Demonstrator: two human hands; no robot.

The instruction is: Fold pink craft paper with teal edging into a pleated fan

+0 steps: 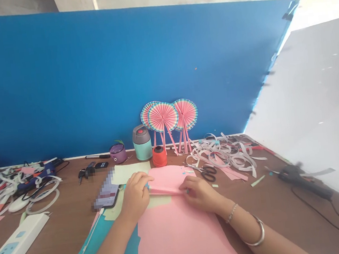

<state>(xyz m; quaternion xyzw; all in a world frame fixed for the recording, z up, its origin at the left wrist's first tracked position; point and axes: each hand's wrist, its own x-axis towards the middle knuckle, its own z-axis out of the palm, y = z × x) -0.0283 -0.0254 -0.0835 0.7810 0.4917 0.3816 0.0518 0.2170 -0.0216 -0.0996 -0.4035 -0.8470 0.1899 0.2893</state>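
Note:
A large pink paper sheet (181, 231) lies on the brown table in front of me, its far end gathered into pleats (167, 180). My left hand (136, 196) pinches the left end of the pleated part with closed fingers. My right hand (200, 193) presses and pinches the right end of the same fold. A bracelet and a bangle sit on my right wrist.
Finished pink paper fans (169, 121) lean on the blue board behind. A teal flask (142, 143), an orange spool (159, 156), scissors (207, 172), curled paper strips (224, 153), a phone (106, 194), a power strip (12, 249) and a glue gun (304, 179) lie around.

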